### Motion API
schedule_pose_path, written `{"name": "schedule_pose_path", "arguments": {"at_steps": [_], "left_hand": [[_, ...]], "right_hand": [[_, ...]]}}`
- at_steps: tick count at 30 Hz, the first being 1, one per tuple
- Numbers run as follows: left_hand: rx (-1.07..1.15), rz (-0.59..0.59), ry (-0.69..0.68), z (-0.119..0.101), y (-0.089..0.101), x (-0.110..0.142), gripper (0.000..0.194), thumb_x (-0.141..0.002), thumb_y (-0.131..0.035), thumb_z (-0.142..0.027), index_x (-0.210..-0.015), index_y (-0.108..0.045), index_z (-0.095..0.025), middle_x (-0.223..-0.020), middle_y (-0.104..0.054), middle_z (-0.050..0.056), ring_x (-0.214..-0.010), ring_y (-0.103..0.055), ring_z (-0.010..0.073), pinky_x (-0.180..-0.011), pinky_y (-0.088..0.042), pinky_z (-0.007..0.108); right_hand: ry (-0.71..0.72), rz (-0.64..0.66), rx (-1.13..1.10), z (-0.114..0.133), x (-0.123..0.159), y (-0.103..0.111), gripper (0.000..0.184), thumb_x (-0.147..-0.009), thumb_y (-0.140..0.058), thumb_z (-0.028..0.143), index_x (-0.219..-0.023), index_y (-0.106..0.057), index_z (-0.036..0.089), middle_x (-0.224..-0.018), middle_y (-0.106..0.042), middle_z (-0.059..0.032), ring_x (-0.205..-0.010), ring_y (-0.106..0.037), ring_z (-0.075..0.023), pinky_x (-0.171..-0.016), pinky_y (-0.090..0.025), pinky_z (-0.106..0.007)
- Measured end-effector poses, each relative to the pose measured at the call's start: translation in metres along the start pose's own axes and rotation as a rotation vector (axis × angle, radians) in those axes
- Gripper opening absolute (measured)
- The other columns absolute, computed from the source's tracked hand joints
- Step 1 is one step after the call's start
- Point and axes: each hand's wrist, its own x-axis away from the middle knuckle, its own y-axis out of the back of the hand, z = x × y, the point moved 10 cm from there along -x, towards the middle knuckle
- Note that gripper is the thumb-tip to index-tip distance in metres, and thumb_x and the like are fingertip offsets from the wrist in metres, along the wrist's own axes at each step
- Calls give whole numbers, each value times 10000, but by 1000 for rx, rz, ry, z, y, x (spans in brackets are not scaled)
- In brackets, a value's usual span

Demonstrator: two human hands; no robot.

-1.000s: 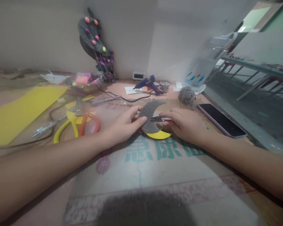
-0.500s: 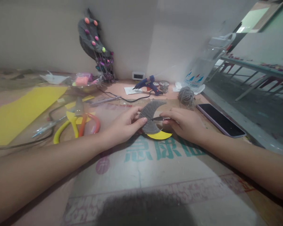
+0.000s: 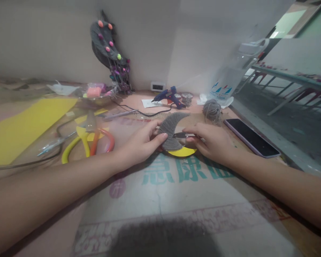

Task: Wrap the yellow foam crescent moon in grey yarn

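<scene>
A yellow crescent, mostly wrapped in grey yarn (image 3: 169,132), is upright between my hands, over the printed cardboard. Its lower tip shows bare yellow (image 3: 182,152). My left hand (image 3: 146,142) grips the wrapped crescent at its outer left edge, thumb in front and the other fingers partly hidden behind. My right hand (image 3: 210,139) is closed at the crescent's open side. Its thumb and fingers pinch a small dark pointed piece (image 3: 180,135) whose tip reaches the yarn wrapping; its kind is unclear.
A grey yarn ball (image 3: 212,110) and a phone (image 3: 251,137) are to the right. Behind are a blue glue gun (image 3: 169,95) and a water bottle (image 3: 227,76). Scissors with yellow and orange handles (image 3: 93,142) and yellow sheet (image 3: 29,128) are left. A decorated grey crescent (image 3: 103,44) leans on the wall.
The view shifts slightly. My right hand and the dark pointed piece tilt a little; my left hand keeps its hold on the crescent.
</scene>
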Motion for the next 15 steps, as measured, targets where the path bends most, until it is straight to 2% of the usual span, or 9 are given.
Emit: {"name": "schedule_pose_path", "arguments": {"at_steps": [4,8,15], "left_hand": [[1,2,-25,-3,-1,1,321,-952,-577,-287,-1243,-535,-157,-1128,-684,92,-885,-667,163,-738,-526,261],[-13,7,-27,-4,-2,2,289,-962,-563,-291,-1213,-517,-156,-1086,-680,84,-822,-649,149,-722,-525,265],[4,35,-21,-4,-5,2,264,-960,-568,-301,-1182,-519,-166,-1016,-677,66,-828,-651,155,-731,-520,268]], "right_hand": [[-30,1,-38,-4,0,-1,294,-1015,-456,346,-1085,-679,167,-809,-693,-67,-700,-616,-176,-616,-397,-273],[-28,-10,-33,-4,0,0,285,-1012,-460,342,-1070,-679,170,-809,-694,-68,-705,-617,-176,-617,-397,-272],[-7,-12,-29,-1,-2,2,237,-999,-488,272,-1013,-686,141,-789,-700,-68,-700,-620,-170,-603,-386,-267]]}}
